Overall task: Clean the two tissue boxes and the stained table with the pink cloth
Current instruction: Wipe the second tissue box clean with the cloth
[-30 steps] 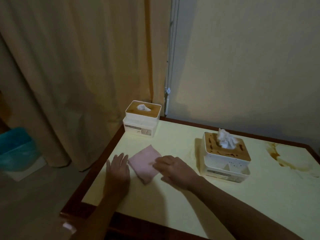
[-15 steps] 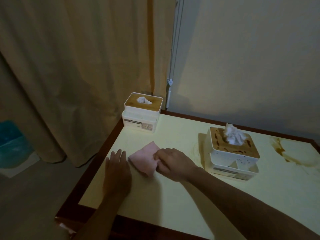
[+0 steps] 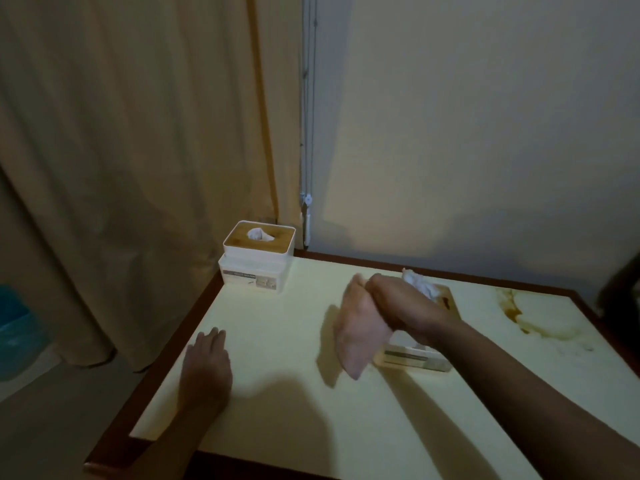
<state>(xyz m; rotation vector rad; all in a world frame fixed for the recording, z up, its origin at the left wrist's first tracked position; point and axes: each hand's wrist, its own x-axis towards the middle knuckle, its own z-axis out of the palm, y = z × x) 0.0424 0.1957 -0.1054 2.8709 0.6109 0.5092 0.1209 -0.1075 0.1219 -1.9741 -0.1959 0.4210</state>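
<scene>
Pink cloth [image 3: 358, 336] lifted, hanging from right hand [image 3: 398, 308]

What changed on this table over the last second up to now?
The right hand took the pink cloth in its grip and lifted it off the table, rightward; it now hangs in front of the nearer tissue box. The left hand stays flat on the table; the far tissue box and the brown stain are unchanged.
</scene>
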